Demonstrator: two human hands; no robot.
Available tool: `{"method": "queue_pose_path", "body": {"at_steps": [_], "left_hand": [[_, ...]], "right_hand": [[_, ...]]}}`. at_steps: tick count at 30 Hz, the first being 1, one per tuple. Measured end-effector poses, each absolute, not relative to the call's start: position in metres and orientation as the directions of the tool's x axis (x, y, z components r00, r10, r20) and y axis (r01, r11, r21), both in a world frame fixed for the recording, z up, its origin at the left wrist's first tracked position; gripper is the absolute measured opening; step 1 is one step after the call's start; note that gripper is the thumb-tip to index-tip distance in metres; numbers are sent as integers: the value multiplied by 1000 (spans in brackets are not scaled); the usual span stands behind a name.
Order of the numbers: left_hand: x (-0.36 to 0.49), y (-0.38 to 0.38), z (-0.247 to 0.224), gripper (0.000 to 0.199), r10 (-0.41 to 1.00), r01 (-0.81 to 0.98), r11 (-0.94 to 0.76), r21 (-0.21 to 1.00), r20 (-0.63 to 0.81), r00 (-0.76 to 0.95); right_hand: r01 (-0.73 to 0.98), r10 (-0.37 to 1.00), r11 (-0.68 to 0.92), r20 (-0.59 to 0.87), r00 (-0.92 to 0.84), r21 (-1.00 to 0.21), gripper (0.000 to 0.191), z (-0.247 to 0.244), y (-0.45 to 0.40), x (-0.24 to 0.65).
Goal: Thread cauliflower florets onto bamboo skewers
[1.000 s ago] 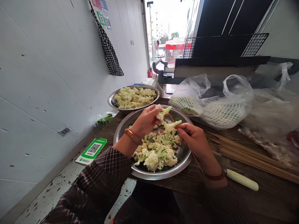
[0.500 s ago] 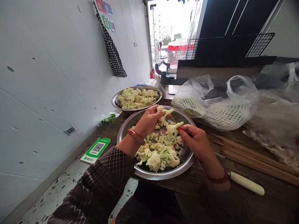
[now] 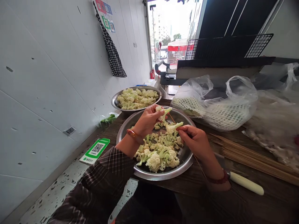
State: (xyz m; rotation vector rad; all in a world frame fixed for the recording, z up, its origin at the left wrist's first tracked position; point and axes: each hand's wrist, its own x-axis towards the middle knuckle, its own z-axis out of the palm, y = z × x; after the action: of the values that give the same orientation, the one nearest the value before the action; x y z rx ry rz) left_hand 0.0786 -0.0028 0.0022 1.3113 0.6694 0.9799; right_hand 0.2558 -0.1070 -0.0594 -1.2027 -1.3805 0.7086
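Note:
My left hand (image 3: 149, 119) pinches a cauliflower floret (image 3: 165, 112) over the near metal tray (image 3: 158, 176). Just to its right, my right hand (image 3: 192, 137) is closed on a thin wooden skewer (image 3: 172, 119), which carries another floret (image 3: 173, 127) by its fingers. The skewer's upper tip points toward the left hand's floret; whether it enters that floret is not clear. Below both hands, several cut cauliflower pieces (image 3: 161, 155) lie in the tray.
A second metal tray (image 3: 113, 102) of cauliflower stands behind. Plastic bags (image 3: 224, 109) with netted contents sit back right. Loose skewers (image 3: 252, 157) and a knife with a pale handle (image 3: 247, 183) lie at right. A green QR card (image 3: 96, 150) is at left.
My left hand and its floret have shifted slightly left, away from the floret on the skewer. My right hand has hardly moved.

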Motion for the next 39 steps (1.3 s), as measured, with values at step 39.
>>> {"method": "queue_pose_path", "body": {"at_steps": [39], "left_hand": [[74,13,-10,39,865,504,-498,706,365,343]], "right_hand": [[361,885,409,461,67,-838,22,-56,-111,254]]}}
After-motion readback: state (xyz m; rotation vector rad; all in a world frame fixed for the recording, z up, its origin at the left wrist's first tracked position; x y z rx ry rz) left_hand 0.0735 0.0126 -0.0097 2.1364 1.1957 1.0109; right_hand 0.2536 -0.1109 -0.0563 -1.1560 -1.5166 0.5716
